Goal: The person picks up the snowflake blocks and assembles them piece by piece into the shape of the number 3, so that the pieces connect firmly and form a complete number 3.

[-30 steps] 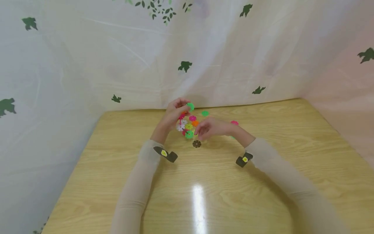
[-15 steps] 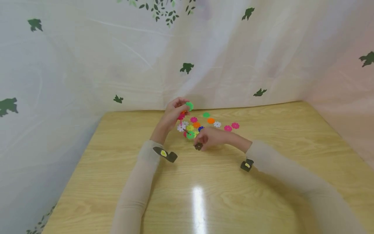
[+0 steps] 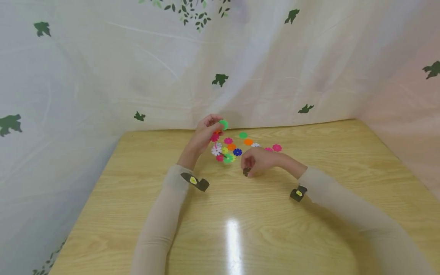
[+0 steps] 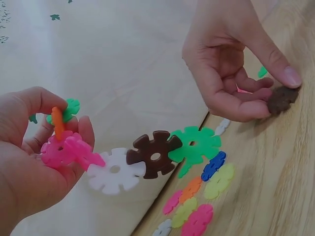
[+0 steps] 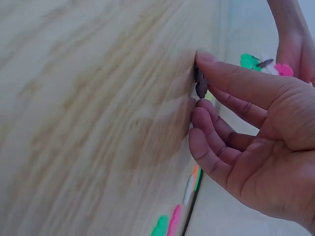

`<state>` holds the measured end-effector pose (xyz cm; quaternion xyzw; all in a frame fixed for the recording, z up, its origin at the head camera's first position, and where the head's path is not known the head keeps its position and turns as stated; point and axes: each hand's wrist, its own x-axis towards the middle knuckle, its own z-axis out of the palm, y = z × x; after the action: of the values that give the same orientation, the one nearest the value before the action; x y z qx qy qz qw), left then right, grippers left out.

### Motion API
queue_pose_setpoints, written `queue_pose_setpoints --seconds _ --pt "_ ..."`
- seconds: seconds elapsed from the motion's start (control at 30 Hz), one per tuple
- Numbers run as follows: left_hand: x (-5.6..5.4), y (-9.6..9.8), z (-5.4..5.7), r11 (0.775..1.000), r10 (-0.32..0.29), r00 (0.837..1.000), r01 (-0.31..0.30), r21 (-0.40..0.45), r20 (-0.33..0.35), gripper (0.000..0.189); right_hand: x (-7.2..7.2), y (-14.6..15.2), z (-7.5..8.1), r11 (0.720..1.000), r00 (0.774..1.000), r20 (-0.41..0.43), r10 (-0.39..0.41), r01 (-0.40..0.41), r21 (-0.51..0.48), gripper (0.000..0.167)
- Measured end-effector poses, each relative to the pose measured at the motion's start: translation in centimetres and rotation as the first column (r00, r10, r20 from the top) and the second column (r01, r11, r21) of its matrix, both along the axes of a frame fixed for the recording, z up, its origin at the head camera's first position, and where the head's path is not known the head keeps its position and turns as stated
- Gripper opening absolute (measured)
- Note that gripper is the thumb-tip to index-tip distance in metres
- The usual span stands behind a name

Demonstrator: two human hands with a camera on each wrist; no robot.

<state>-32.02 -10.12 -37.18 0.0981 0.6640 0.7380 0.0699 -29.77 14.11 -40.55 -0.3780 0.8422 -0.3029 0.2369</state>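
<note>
Brightly coloured notched plastic discs, the interlocking snowflake kind, are in play. My left hand (image 3: pixel 203 135) holds one end of a linked chain of them above the far part of the table. In the left wrist view the chain runs from green and orange discs through pink (image 4: pixel 56 149) and white (image 4: pixel 104 179) to a brown disc (image 4: pixel 140 160) and a green disc (image 4: pixel 204 140) at its free end. Low over the table, my right hand (image 3: pixel 259 160) pinches a separate brown disc (image 4: pixel 281 101) between thumb and fingers, to the right of the chain.
Loose discs lie on the wooden table (image 3: pixel 192 229): a blue disc (image 3: pixel 237 152), an orange disc (image 3: pixel 248 141), a green disc (image 3: pixel 243 135), a pink disc (image 3: pixel 277 147) and several others. A leaf-patterned curtain (image 3: pixel 154 76) hangs along the table's back edge.
The brown disc lay on the table; my right hand has taken hold of it and moved it to the right. My left hand stays nearly still, while the chain has swung slightly right.
</note>
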Motion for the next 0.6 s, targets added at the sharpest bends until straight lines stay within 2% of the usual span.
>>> queue_pose_setpoints --seconds 0.13,0.37,0.47,0.6 --pt "-0.1 0.4 -0.3 1.000 -0.015 1.000 0.015 0.012 0.000 0.016 -0.7 1.1 0.1 0.999 0.999 0.013 -0.041 0.041 -0.019 0.022" --pt "-0.1 1.2 -1.0 0.998 -0.060 0.998 0.060 0.002 -0.021 0.014 -2.1 2.6 1.4 0.988 0.991 -0.033 -0.128 0.124 -0.096 0.014" --pt "0.1 1.6 -1.2 0.997 -0.078 0.996 0.077 -0.029 -0.030 0.013 -2.6 2.8 2.4 0.972 0.981 -0.058 -0.183 0.171 -0.162 0.012" --pt "0.2 2.1 -1.3 0.995 -0.096 0.995 0.095 -0.039 -0.026 0.013 -2.9 2.8 3.6 0.926 0.954 -0.074 -0.290 0.260 -0.275 0.013"
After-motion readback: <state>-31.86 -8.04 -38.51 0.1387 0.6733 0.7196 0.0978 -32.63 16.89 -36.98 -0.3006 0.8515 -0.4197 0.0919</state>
